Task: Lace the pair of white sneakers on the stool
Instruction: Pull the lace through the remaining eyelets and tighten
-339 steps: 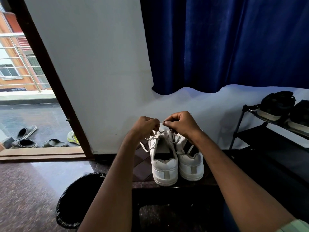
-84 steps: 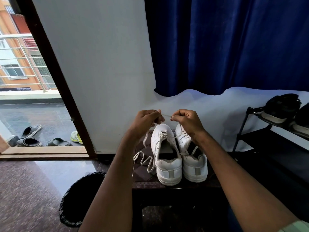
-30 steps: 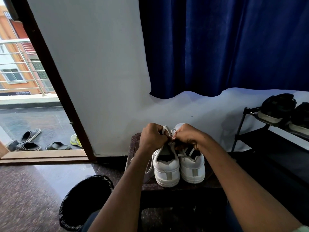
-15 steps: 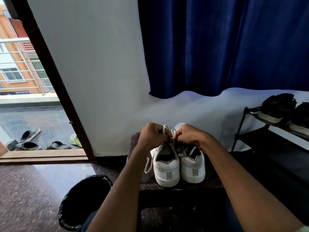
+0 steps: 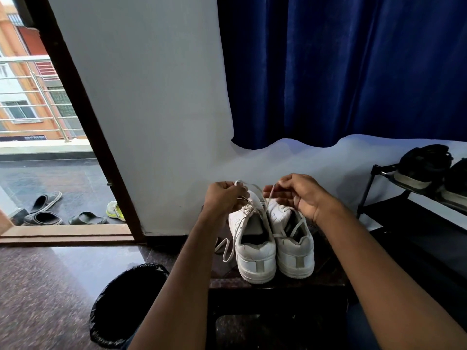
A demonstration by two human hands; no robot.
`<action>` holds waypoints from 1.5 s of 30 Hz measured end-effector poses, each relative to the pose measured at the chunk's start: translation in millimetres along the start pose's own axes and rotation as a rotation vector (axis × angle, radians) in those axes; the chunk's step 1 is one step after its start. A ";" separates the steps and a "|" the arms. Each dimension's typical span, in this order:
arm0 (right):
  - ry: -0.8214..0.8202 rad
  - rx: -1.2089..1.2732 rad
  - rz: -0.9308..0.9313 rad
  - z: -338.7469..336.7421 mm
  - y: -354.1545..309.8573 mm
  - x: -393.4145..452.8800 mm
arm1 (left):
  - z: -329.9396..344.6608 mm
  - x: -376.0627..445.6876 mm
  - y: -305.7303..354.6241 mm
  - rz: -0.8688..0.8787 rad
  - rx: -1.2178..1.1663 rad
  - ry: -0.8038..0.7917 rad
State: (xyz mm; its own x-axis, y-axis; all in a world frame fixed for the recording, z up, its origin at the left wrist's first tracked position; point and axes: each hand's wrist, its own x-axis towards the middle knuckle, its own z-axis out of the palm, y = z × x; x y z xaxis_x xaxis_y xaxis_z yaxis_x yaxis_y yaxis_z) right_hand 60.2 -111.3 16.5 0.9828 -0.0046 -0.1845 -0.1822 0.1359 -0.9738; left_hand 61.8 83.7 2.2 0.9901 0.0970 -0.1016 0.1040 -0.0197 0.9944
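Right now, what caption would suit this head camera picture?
Left hand and right hand pinch a white lace above two white sneakers on a dark stool.

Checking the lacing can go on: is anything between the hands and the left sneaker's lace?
Nothing visible. The left hand and right hand each pinch a strand of the lace above the left sneaker.

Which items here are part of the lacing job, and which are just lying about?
In the job: left hand and right hand, each pinching the white lace; left sneaker; right sneaker; stool.

Lying about: black bin; shoe rack with dark shoes; slippers outside; blue curtain.
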 end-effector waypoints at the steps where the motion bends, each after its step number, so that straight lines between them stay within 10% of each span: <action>1: 0.011 0.010 -0.010 -0.6 -0.8 1.0 | -0.7 1.8 -1.8 0.012 0.016 0.020; 7: -0.033 -1.196 -0.299 -1.2 10.8 9.4 | -7.3 8.3 -5.4 0.168 0.254 0.049; 12: -0.172 -0.958 -0.231 -6.2 3.7 4.6 | -14.7 9.7 -8.5 0.405 0.597 -0.054; 19: -0.053 0.096 -0.156 1.0 1.2 3.3 | -19.7 10.8 -14.3 0.626 0.896 -0.186; 24: -0.005 -1.014 -0.359 11.8 18.0 10.7 | -13.9 10.9 -15.9 0.690 0.964 -0.321; 28: -0.017 -1.364 -0.380 27.9 19.0 3.1 | -10.6 16.7 -20.3 0.641 1.024 -0.269; 41: 0.032 -0.069 -0.232 17.2 11.5 6.5 | -11.7 17.6 -14.4 0.735 0.790 -0.134; 45: 0.063 -0.795 -0.494 11.7 16.0 14.0 | -8.4 14.5 -8.3 0.592 0.765 -0.167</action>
State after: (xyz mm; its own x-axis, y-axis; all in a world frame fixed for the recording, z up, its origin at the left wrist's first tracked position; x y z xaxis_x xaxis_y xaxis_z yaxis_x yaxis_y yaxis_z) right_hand 71.5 -97.5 -0.1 0.9552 0.0623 0.2895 0.2655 -0.6127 -0.7444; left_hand 74.5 93.6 -7.3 0.8963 -0.2770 0.3463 -0.4390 -0.6648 0.6044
